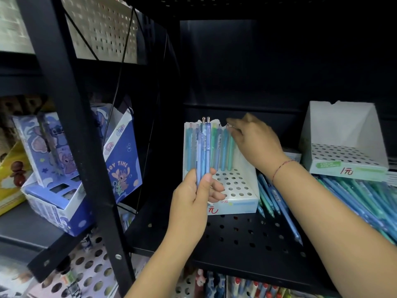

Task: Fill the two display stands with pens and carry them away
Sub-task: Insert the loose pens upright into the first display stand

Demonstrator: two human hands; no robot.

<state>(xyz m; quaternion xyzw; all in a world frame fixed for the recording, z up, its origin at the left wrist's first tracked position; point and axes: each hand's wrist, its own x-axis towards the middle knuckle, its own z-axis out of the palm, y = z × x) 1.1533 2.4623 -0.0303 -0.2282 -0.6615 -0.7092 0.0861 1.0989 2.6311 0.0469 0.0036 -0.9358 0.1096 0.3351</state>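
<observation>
Checking the head cam feed here: the left hand (193, 196) sits low-center in the frame, its fingers (206, 179) wrapped round the bottom of a bundle of pens (204, 151), blue ones held upright with two metal clicker tips sticking out the top. The bundle is right in front of the first stand (236, 190), a white cardboard one with a holed base. It stands mid-frame on the black perforated shelf (247, 235). A row of pens (223, 147), blue and green, already stands along the back holes, while the front holes are bare. The right hand (255, 143) comes in from the lower right and reaches over the stand's right wall to the right end of that row. Its fingers (234, 122) are bent at the pen tops, but it's blurry there, so I honestly can't tell if they're pinching one or just touching. There's a red string (281, 166) on that wrist. The second stand (343, 155) is at the right of the frame, well apart from both hands, holes all unfilled, and a heap of loose pens (365, 196) lies on the shelf in front of and under it. The blue cartoon boxes (120, 160) are over on the left.
</observation>
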